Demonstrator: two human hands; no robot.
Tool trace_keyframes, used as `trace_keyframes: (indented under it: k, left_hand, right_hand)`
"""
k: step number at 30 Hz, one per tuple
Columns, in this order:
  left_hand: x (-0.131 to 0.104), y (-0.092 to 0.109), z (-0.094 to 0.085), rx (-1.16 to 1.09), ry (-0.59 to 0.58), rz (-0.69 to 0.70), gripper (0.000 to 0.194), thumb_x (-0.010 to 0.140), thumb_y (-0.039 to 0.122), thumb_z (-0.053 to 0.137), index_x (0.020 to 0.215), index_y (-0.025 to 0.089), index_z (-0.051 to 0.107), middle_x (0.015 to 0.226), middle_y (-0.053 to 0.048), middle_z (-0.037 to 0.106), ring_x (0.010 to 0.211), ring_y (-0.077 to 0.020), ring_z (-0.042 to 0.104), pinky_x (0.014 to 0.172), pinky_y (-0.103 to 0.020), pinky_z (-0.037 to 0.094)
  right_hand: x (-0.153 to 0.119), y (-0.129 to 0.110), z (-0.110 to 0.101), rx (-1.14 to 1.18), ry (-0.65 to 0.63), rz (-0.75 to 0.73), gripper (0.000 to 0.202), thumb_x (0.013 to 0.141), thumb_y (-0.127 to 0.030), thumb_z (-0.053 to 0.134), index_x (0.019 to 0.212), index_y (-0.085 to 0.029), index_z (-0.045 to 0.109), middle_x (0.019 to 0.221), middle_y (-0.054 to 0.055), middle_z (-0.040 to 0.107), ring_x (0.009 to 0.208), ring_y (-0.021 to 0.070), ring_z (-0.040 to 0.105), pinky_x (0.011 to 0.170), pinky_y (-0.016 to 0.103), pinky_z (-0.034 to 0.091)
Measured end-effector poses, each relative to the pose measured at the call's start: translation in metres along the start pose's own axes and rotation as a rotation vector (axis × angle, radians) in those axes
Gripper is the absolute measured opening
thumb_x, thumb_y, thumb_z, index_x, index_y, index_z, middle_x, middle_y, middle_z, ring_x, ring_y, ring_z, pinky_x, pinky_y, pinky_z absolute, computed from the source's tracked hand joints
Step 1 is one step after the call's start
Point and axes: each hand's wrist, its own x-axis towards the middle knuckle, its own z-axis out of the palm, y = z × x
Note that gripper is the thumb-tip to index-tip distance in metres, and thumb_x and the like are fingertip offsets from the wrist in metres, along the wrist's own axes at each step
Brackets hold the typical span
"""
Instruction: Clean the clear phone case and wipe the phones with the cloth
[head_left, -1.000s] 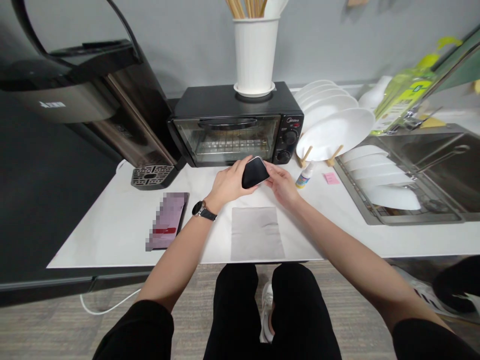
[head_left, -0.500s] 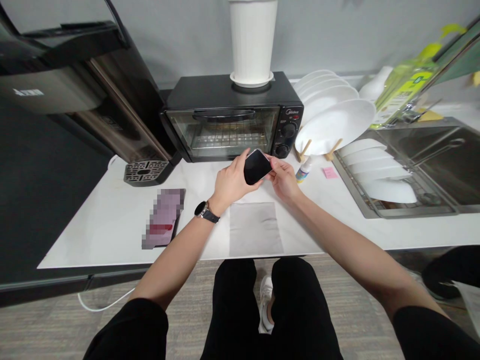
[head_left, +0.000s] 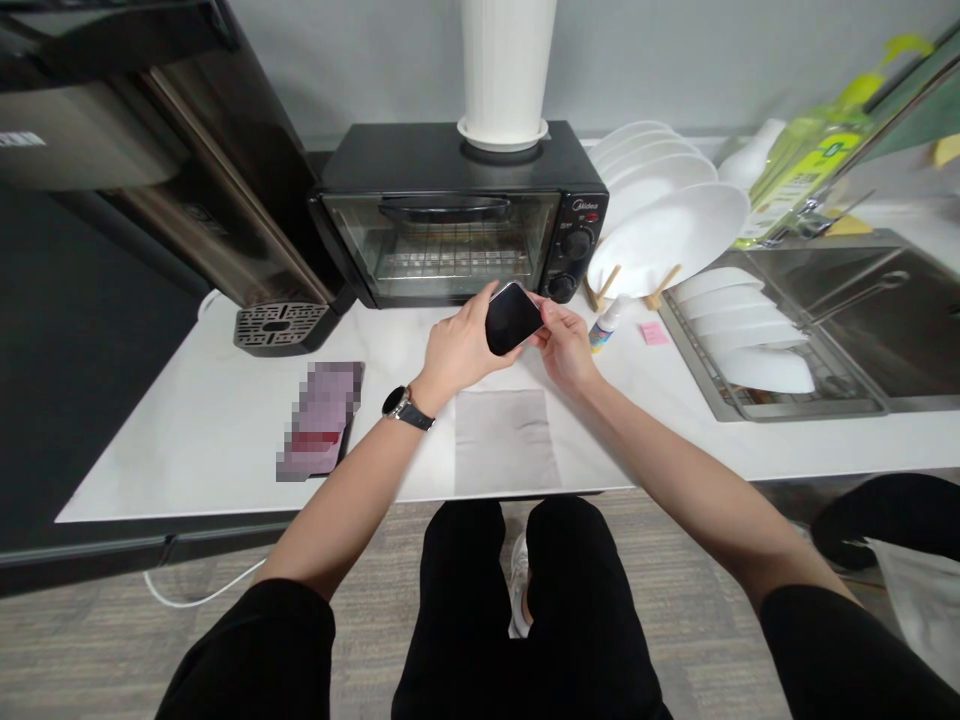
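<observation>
While the left hand (head_left: 463, 350) cradles the phone (head_left: 513, 319) near the centre of the frame, the right hand (head_left: 567, 346) pinches its right edge; firm left, light right should hold it steady here.

The 2 sleeves (head_left: 251, 650) are short, plain and black. The left wrist (head_left: 429, 393) wears 1 watch (head_left: 407, 408) with a round, dark face, a silvery edge and a black strap. The left hand (head_left: 459, 350) and right hand (head_left: 568, 348) are bare. The trousers (head_left: 525, 665) are plain black; below them shows 1 white shoe (head_left: 517, 600).
</observation>
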Motion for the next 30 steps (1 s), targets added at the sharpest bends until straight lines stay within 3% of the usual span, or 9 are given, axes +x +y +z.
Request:
trace_keyframes:
  k: [6, 9, 14, 19, 25, 30]
  left_hand:
    - [0.001, -0.002, -0.001, 0.035, 0.007, 0.012, 0.084, 0.086, 0.047, 0.077, 0.157, 0.024, 0.039, 0.153, -0.012, 0.061, 0.132, -0.0326, 0.066, 0.102, -0.040, 0.057]
    - [0.003, -0.007, -0.002, 0.069, 0.018, 0.027, 0.082, 0.084, 0.047, 0.079, 0.154, 0.023, 0.043, 0.149, -0.012, 0.063, 0.129, -0.0330, 0.068, 0.098, -0.039, 0.059]
    - [0.003, -0.011, -0.001, 0.113, 0.077, -0.031, 0.079, 0.087, 0.051, 0.076, 0.153, 0.022, 0.045, 0.146, -0.014, 0.064, 0.125, -0.0348, 0.070, 0.090, -0.039, 0.060]
    - [0.000, -0.003, 0.005, 0.111, 0.088, -0.042, 0.080, 0.088, 0.055, 0.076, 0.153, 0.021, 0.045, 0.140, -0.014, 0.067, 0.114, -0.0346, 0.074, 0.083, -0.039, 0.060]
    - [-0.003, 0.003, 0.007, 0.084, 0.081, -0.034, 0.082, 0.087, 0.054, 0.077, 0.154, 0.021, 0.043, 0.143, -0.015, 0.066, 0.117, -0.0342, 0.072, 0.085, -0.037, 0.060]
    - [-0.003, 0.002, 0.006, 0.059, 0.075, -0.016, 0.086, 0.085, 0.054, 0.078, 0.155, 0.021, 0.040, 0.151, -0.015, 0.062, 0.128, -0.0345, 0.068, 0.092, -0.039, 0.060]
  right_hand:
    - [0.010, -0.004, -0.006, -0.003, -0.049, 0.026, 0.058, 0.074, -0.074, 0.082, 0.110, -0.029, 0.081, 0.106, 0.001, 0.082, 0.087, 0.0195, 0.075, 0.067, 0.029, 0.060]
    - [0.013, -0.007, -0.009, 0.018, -0.102, 0.062, 0.056, 0.075, -0.070, 0.083, 0.112, -0.028, 0.081, 0.107, 0.001, 0.082, 0.090, 0.0192, 0.076, 0.075, 0.030, 0.061]
    - [0.013, -0.006, -0.007, 0.000, -0.136, 0.117, 0.053, 0.065, -0.058, 0.096, 0.105, -0.027, 0.080, 0.096, -0.001, 0.082, 0.084, 0.0157, 0.076, 0.084, 0.030, 0.062]
    - [0.011, 0.000, -0.001, 0.051, -0.116, 0.084, 0.048, 0.069, -0.064, 0.092, 0.096, -0.027, 0.077, 0.086, -0.003, 0.079, 0.079, 0.0139, 0.074, 0.072, 0.024, 0.060]
    - [0.008, 0.005, -0.003, 0.091, -0.043, 0.093, 0.042, 0.080, -0.068, 0.084, 0.083, -0.028, 0.071, 0.072, -0.002, 0.073, 0.075, 0.0176, 0.074, 0.062, 0.028, 0.061]
    - [0.008, 0.005, -0.006, 0.144, -0.050, 0.092, 0.045, 0.078, -0.066, 0.086, 0.072, -0.028, 0.063, 0.053, -0.007, 0.053, 0.056, 0.0138, 0.063, 0.057, 0.027, 0.057]
